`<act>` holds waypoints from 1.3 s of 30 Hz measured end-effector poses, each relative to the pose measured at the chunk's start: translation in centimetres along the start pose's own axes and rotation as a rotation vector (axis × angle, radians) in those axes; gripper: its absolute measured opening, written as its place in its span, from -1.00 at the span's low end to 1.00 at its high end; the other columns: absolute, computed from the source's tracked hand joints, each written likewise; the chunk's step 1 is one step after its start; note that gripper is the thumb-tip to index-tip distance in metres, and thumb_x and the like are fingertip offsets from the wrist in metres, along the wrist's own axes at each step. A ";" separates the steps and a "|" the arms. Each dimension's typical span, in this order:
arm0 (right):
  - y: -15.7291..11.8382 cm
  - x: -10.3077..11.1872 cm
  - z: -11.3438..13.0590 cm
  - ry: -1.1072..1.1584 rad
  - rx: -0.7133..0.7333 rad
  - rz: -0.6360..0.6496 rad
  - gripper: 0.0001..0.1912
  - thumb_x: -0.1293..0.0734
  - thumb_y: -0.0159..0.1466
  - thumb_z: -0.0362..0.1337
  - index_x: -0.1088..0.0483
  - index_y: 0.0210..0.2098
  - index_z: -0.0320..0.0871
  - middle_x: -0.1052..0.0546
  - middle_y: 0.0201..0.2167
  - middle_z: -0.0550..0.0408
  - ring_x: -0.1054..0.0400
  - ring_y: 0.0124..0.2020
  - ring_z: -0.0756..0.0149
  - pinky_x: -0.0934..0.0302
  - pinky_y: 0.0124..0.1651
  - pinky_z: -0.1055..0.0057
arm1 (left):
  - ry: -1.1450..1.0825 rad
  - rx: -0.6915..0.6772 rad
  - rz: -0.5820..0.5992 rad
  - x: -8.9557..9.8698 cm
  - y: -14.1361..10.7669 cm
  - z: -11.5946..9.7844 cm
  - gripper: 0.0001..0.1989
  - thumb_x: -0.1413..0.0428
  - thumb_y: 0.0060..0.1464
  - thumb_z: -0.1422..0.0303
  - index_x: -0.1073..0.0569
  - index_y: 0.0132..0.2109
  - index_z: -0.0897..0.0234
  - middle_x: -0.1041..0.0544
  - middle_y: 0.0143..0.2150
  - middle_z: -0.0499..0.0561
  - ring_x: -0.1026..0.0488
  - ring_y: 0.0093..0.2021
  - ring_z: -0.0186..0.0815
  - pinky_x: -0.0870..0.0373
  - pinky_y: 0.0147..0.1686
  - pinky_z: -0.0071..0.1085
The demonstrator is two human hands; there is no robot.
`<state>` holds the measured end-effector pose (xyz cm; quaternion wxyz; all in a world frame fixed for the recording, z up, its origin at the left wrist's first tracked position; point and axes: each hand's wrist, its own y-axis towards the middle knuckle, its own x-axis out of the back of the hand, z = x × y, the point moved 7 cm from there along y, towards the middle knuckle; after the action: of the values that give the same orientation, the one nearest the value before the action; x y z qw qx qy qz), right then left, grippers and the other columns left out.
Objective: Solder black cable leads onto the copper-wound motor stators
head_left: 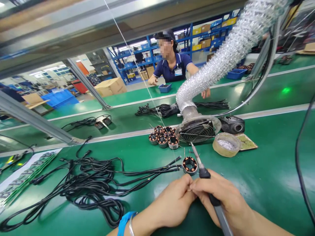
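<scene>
My right hand (221,193) is closed around a soldering iron (204,173), whose metal tip points up and away toward the round fan grille. My left hand (172,201) is pinched closed, its fingertips meeting those of my right hand. Something thin shows between the fingertips, too small to make out. Just beyond the hands a ring-shaped copper-wound coil (189,165) lies on the green bench, with black cable ends reaching its left side. More such coils (162,140) stand grouped behind it. A tangle of black cables (98,183) spreads to the left.
A fan (198,131) on a silver duct (221,55) stands ahead, beside a round tub (225,144) and a black holder (232,124). Green circuit boards (27,177) lie far left. Across the belt (123,119), which carries cable bundles, a person (173,67) sits. A cable hangs at right.
</scene>
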<state>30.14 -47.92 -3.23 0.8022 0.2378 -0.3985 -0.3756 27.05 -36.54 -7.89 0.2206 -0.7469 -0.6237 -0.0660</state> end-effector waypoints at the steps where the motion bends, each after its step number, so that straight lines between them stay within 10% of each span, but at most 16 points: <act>1: 0.0 0.5 -0.4 -0.008 -0.037 -0.028 -0.76 -0.21 0.30 -0.50 -0.31 -0.12 -0.07 -0.48 -0.40 0.14 -0.38 -0.42 0.35 -0.32 -0.38 0.45 | 0.035 0.010 -0.011 0.2 -0.1 -0.1 -0.83 0.03 0.26 0.27 -0.36 -0.25 0.25 -0.41 -0.34 -0.08 -0.28 -0.31 -0.32 -0.22 -0.27 -0.42; 17: -0.3 1.0 -1.9 -0.078 0.010 0.053 -0.64 -0.25 0.28 -0.53 -0.30 0.02 -0.08 -0.51 -0.36 0.13 -0.37 -0.40 0.36 -0.34 -0.32 0.42 | -0.553 0.124 0.022 -0.7 1.2 1.7 -0.66 -0.13 0.06 0.07 -0.27 -0.38 0.25 -0.12 -0.65 -0.26 0.04 -0.62 -0.49 0.10 -0.56 -0.49; 25: -2.0 5.5 -0.9 -0.174 -0.195 -0.118 -0.50 -0.22 0.33 -0.43 -0.24 0.23 0.01 -0.57 -0.32 0.12 -0.49 -0.37 0.30 -0.39 -0.35 0.44 | -0.575 0.205 -0.106 -1.1 0.9 2.6 -0.71 -0.12 0.03 0.16 -0.25 -0.41 0.25 -0.04 -0.65 -0.29 0.12 -0.65 -0.52 0.19 -0.57 -0.49; 39: -2.9 6.3 -2.2 -0.317 -0.353 -0.238 -0.90 -0.26 0.31 -0.26 -0.41 -0.21 -0.04 -0.55 -0.38 0.20 -0.45 -0.46 0.42 -0.31 -0.46 0.61 | -0.620 0.250 -0.106 0.3 3.4 2.6 -0.78 -0.15 -0.10 0.24 -0.29 -0.46 0.26 -0.01 -0.69 -0.31 0.17 -0.68 -0.55 0.27 -0.58 -0.48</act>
<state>33.27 -54.48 -3.58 0.7090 0.0776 -0.4169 -0.5635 29.95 -35.67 -10.94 0.1065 -0.6652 -0.7025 0.2297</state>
